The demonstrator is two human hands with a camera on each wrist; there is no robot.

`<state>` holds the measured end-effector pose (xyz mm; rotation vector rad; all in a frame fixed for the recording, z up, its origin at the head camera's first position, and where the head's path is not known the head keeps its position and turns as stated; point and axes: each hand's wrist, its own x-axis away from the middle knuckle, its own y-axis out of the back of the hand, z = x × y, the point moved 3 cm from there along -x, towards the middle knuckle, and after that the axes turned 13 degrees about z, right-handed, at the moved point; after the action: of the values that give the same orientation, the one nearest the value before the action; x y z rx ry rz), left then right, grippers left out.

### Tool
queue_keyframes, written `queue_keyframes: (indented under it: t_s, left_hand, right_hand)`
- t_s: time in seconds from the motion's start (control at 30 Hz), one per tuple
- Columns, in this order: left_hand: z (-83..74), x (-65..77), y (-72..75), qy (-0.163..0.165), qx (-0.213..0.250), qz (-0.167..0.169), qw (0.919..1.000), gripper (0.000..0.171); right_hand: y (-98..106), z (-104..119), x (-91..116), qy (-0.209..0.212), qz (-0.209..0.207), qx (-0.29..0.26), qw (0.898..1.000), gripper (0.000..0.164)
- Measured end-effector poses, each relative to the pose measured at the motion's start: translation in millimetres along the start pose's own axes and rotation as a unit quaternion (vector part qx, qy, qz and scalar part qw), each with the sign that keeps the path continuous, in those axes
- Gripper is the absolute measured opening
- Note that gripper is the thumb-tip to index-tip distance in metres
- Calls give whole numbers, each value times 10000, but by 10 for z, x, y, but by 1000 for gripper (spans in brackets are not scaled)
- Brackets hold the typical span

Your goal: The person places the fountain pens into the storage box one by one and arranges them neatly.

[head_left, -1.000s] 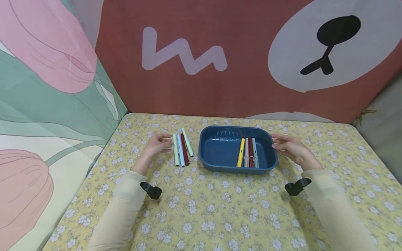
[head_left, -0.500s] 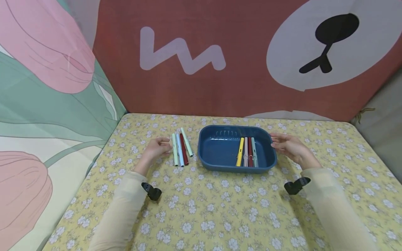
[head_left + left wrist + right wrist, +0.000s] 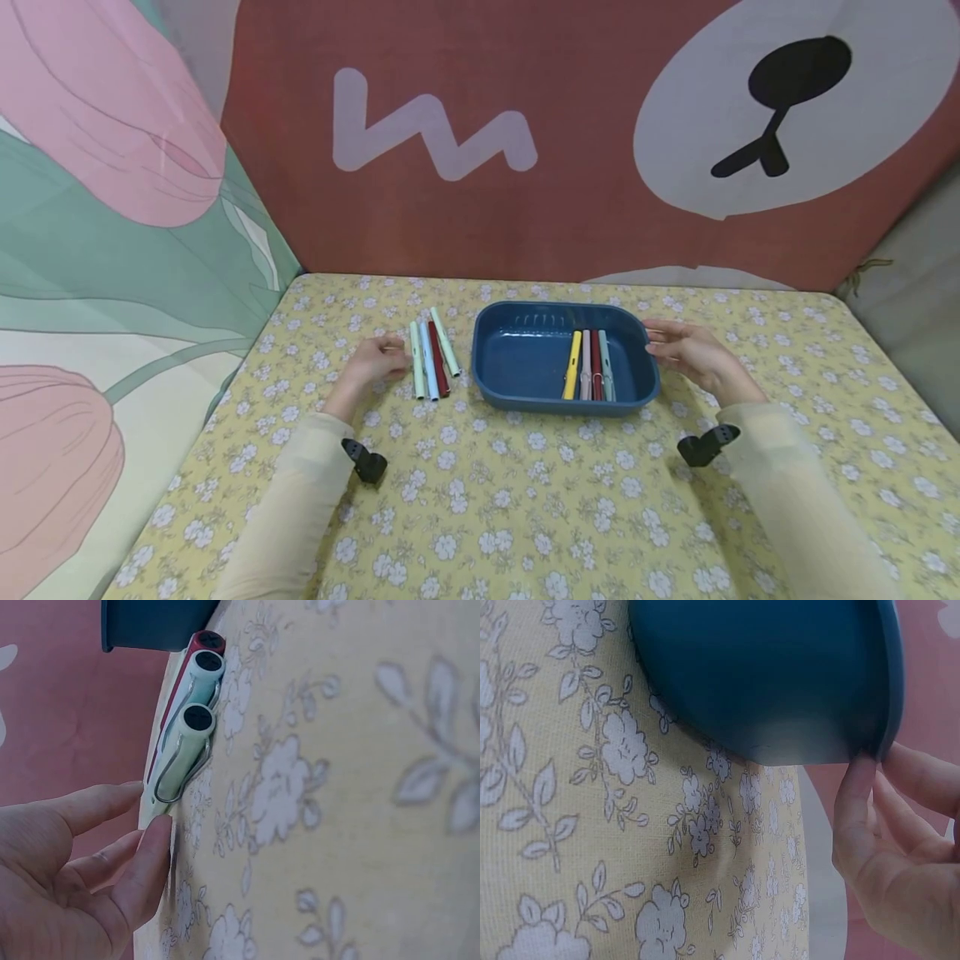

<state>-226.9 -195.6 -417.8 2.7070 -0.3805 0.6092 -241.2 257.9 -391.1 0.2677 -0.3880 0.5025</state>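
Just left of a small group of capped pens, my left hand (image 3: pixel 375 360) reaches with thumb and fingers at the edge of the light green pen (image 3: pixel 178 761); firm contact cannot be told. Beside that pen lie a light blue pen (image 3: pixel 429 362), a dark red pen (image 3: pixel 439 360) and a second pale green pen (image 3: pixel 446 342), slanted. At the right end of the blue tray (image 3: pixel 517 403), my right hand (image 3: pixel 693 354) pinches the rim between thumb and fingers. Inside the tray's right half lie yellow (image 3: pixel 573 365), pinkish grey (image 3: pixel 587 365), dark red (image 3: pixel 597 365) and grey-blue (image 3: pixel 607 367) pens.
A flowered yellow cloth (image 3: pixel 495 500) covers the table. Behind it rises a red-brown backdrop (image 3: pixel 450 225) with a printed bear, and a tulip-printed panel (image 3: pixel 150 308) stands on the left. Each wrist carries a black camera.
My left hand has drawn back very slightly, its fingers a little less stretched. The right hand stays at the tray's end. Pens and tray keep their places.
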Motion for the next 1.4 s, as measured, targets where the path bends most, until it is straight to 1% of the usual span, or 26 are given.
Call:
queue_keyframes:
  t_s: [0.33,0.53,0.83,1.0,1.23,1.4]
  left_hand:
    - [40,-34,-3,84,-152,-42,9998,51]
    - [27,-24,-21,181,-206,0,9996,52]
    - [-21,-17,-67,186,-326,26,9993,54]
    - [-36,-31,-84,247,-293,16,9993,53]
    - [-52,-36,-109,290,-415,-62,9987,53]
    - [-60,-27,-120,367,-369,-190,9985,49]
  right_hand:
    - [-10,-7,-2,28,15,-42,10000,65]
    - [-13,0,-2,41,25,30,10000,63]
    - [-24,4,11,55,-19,46,10000,62]
    - [-27,9,20,55,-53,88,9999,62]
    - [-30,9,24,69,-73,38,9999,62]
    - [-28,7,25,61,-48,42,10000,63]
